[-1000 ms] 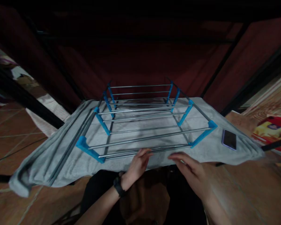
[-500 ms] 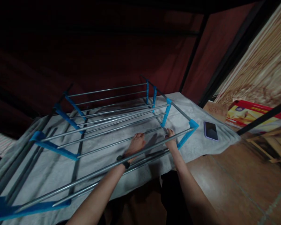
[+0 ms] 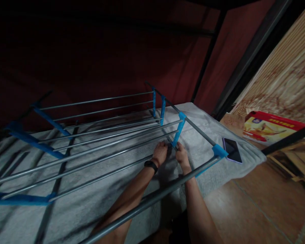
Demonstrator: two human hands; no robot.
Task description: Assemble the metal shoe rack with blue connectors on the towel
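A rack of metal bars (image 3: 112,139) with blue plastic brackets (image 3: 179,128) lies across a grey cloth-covered surface. My left hand (image 3: 160,152), with a dark band on its wrist, reaches in between the bars. Its fingers are closed round the right end of a low bar, beside the foot of a blue bracket. Just right of that foot, my right hand (image 3: 182,156) is closed on the dark lower side pole (image 3: 167,134). The fingertips of both hands are partly hidden. A thick front bar (image 3: 152,200) passes over both forearms.
A phone (image 3: 232,150) with a purple edge lies on the grey cloth (image 3: 205,115) at the right. Beyond the surface are a red and yellow box (image 3: 271,127) and a wooden crate (image 3: 292,162) on the floor. Dark frame posts (image 3: 209,57) rise behind.
My left hand has moved right and slightly farther in, close to the right hand at the bracket's foot. My right hand has shifted slightly left. The view has shifted, and the rack appears nearer.
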